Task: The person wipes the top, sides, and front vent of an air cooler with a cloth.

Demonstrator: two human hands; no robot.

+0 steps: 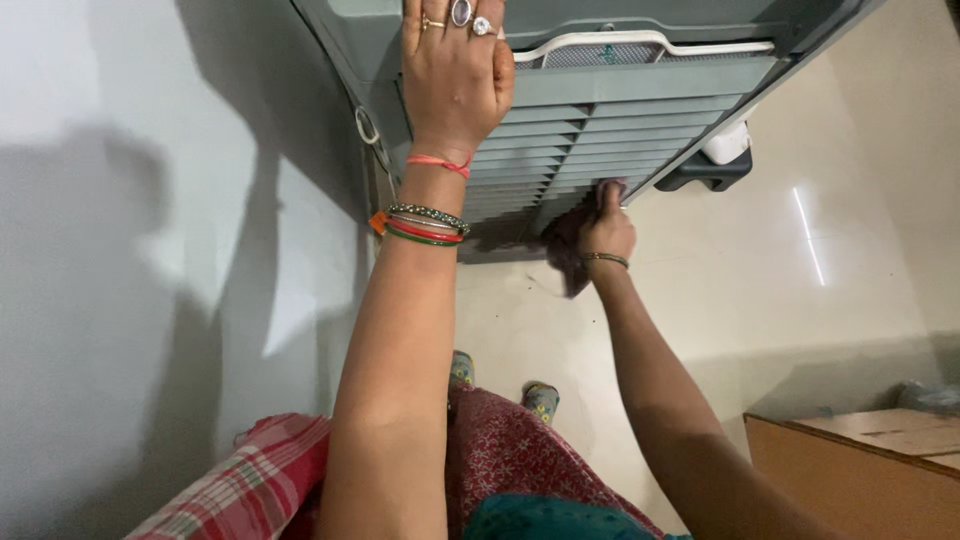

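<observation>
My left hand [455, 75] lay open and flat against the upper front of the grey plastic air cooler [640, 110], fingers spread upward on its smooth casing. I wore three rings on that hand, a thin orange thread at the wrist and a stack of beaded, red and green bangles lower down the forearm.

My right hand [607, 230] was closed around a dark, crumpled cloth [568, 255], pressing it to the lower end of the cooler's louvres [600, 135]. The cloth was soft and bunched, with a loose end hanging below my fist. One slim bangle sat on that wrist.

The louvres were long, flat, horizontal slats, ribbed in a tight row with one upright divider down the middle; I could not count them exactly. Above them ran a white, rounded plastic rim [640, 42] around a fine mesh. One dark wheeled foot [715, 170] of the cooler showed at its base.

The floor [780, 280] was pale, glossy tile. A brown cardboard box [870, 460] stood at my right, well apart from the cooler. My two feet showed beneath a red patterned dress [510, 450].
</observation>
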